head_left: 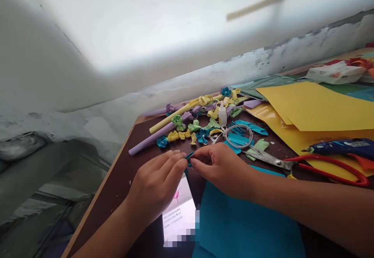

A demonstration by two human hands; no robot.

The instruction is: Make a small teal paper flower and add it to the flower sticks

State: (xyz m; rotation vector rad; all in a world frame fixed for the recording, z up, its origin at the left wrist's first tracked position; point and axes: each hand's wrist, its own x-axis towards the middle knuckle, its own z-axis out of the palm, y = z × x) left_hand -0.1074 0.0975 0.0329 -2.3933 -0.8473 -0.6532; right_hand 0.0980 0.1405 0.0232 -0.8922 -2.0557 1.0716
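Between my fingertips is a small folded piece of blue paper [189, 157]. My left hand [159, 174] pinches it from the left, its back turned to me and its fingers mostly hidden. With thumb and index finger, my right hand [220, 168] grips the other side of the same paper. Under my hands lies a phone [179, 223] with a lit screen. A large sheet of blue paper [245, 219] lies below my right forearm. Crumpled blue, yellow and green paper pieces [181, 134] sit just beyond my hands.
Rolled purple [152, 138] and yellow paper tubes [163, 123] lie toward the wall. A white glue bottle [222, 114] stands by a ring [239, 136]. Red-handled scissors [283, 163], a blue glue gun [341, 147] and yellow sheets [324, 108] are at the right.
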